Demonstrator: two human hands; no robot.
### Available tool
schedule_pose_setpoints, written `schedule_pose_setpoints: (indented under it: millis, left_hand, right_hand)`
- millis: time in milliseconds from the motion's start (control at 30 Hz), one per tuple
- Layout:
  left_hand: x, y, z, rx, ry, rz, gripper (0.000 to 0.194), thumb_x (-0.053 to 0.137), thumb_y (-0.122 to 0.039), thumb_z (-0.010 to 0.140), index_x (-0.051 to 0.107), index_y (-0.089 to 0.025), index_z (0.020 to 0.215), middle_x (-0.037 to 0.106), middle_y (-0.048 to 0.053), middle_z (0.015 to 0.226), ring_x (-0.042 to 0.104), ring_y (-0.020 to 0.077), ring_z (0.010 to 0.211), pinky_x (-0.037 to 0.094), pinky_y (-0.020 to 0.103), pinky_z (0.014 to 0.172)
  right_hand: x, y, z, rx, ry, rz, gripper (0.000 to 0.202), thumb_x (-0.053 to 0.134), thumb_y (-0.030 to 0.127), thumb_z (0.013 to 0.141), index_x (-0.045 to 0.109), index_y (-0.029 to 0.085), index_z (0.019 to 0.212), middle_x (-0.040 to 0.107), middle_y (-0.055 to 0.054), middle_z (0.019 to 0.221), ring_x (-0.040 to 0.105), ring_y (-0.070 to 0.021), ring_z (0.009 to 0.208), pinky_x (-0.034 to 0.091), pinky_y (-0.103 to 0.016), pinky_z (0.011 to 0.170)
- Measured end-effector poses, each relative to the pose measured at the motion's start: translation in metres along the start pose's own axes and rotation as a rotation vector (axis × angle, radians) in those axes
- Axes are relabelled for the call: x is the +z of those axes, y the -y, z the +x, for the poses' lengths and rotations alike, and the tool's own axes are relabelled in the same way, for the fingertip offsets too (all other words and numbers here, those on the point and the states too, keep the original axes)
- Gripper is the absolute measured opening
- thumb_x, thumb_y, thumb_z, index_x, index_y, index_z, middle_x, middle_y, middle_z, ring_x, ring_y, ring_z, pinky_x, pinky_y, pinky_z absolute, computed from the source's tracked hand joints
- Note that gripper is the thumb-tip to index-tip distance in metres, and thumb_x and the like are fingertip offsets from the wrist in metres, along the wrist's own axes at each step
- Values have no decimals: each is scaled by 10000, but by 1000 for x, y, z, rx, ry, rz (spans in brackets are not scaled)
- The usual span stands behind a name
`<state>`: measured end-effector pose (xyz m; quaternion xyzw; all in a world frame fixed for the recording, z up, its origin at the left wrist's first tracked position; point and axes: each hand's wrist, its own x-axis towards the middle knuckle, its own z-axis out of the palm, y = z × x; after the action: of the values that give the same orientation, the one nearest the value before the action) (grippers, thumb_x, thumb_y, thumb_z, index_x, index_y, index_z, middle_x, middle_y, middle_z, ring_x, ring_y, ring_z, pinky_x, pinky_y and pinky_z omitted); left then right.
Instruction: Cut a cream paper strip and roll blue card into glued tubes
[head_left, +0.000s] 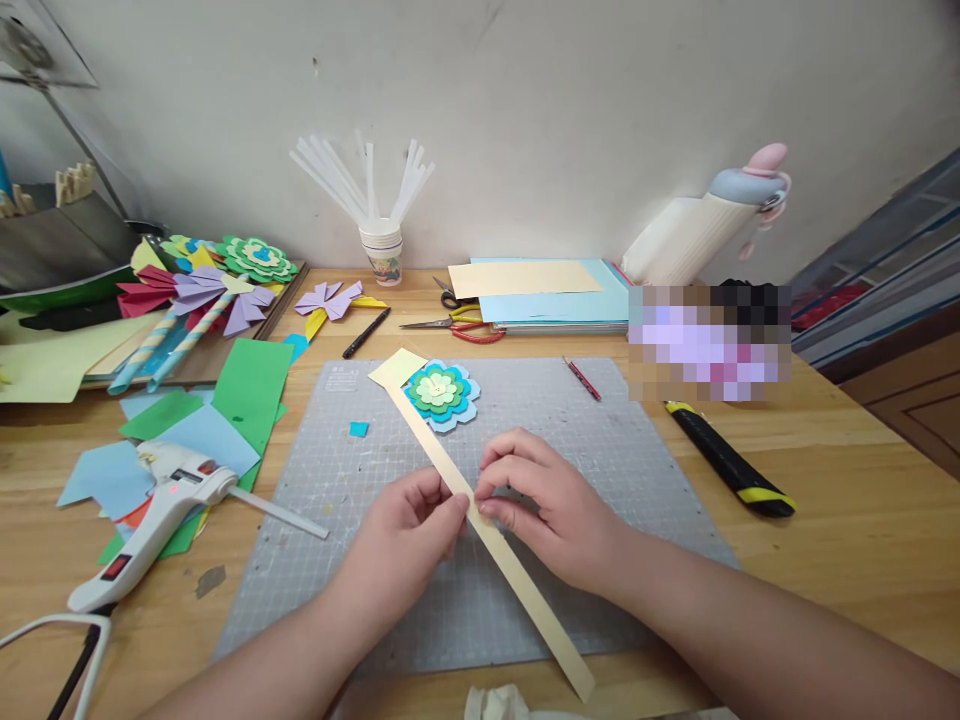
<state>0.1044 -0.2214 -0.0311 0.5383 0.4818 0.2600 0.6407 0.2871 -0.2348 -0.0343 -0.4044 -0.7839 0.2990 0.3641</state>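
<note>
A long cream paper strip [525, 585] runs diagonally over the grey cutting mat [585, 620]. My left hand [416, 520] pinches it near its middle, thumb on top. Just right of that, my right hand [551, 505] has curled fingers, its fingertips closed at the strip's other edge. Beyond the hands lies a layered paper flower [441, 393] in blue, green and pale green, beside a pale yellow paper piece [400, 368] at the strip's far end. A small blue scrap [358, 429] rests on the mat to the left.
At left are a white glue gun [161, 520], green and blue paper scraps [251, 400] and paper flowers. Behind stand a cup of white sticks [382, 255], scissors and stacked paper [555, 300]. A pencil [583, 380] and a black-yellow cutter [727, 460] lie right.
</note>
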Motion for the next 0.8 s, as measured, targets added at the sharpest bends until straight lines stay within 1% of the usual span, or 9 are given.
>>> schedule_pose_setpoints:
  millis: [100, 200, 300, 367, 500, 667, 800]
  left_hand:
    - [0, -3, 0, 6, 17, -22, 234, 543, -377, 768, 546, -163, 671, 483, -30, 578, 396, 94, 521, 301, 226, 506]
    - [1, -5, -1, -9, 24, -34, 249, 533, -383, 768, 549, -163, 653, 461, -35, 537, 380, 94, 509, 280, 224, 495]
    - [2, -5, -1, -17, 35, -18, 261, 541, -389, 767, 554, -162, 640, 446, -38, 511, 378, 95, 501, 274, 225, 491]
    - [2, -3, -1, -23, 27, -20, 265, 547, -398, 769, 558, -160, 653, 470, -32, 531, 391, 95, 503, 284, 225, 493]
    - [3, 0, -1, -34, 11, -47, 269, 545, -403, 763, 556, -155, 660, 521, -16, 580, 404, 89, 502, 297, 222, 492]
    - [3, -3, 0, -55, 11, -57, 249, 551, -388, 733, 542, -156, 645, 504, -26, 561, 391, 87, 500, 297, 220, 491]
    - [3, -2, 0, -53, 22, -42, 231, 546, -368, 751, 535, -160, 650, 492, -31, 567, 383, 89, 510, 293, 224, 500]
  right_hand:
    - [0, 0, 2, -21, 16, -14, 90, 509, 140, 904, 561, 214, 897, 532, -54, 1001, 525, -181, 958, 440, -335, 847]
    - [1, 1, 3, -58, 25, -56, 110, 466, 138, 917, 539, 214, 885, 540, -59, 984, 517, -188, 947, 437, -340, 836]
    - [2, 2, 3, -90, 22, -121, 110, 446, 160, 930, 531, 211, 882, 552, -64, 977, 512, -194, 927, 429, -346, 823]
    - [2, 2, 3, -101, 20, -159, 110, 446, 182, 935, 538, 208, 882, 562, -68, 977, 513, -198, 917, 424, -351, 814]
    - [1, 2, 3, -98, 26, -172, 105, 462, 197, 938, 558, 208, 896, 576, -66, 978, 525, -197, 927, 412, -351, 813]
    - [1, 1, 3, -79, 62, -161, 85, 480, 192, 935, 552, 208, 894, 575, -58, 994, 524, -192, 947, 391, -350, 832]
    - [2, 1, 5, -88, 78, -186, 109, 453, 192, 947, 534, 204, 876, 572, -51, 972, 518, -185, 912, 374, -337, 807]
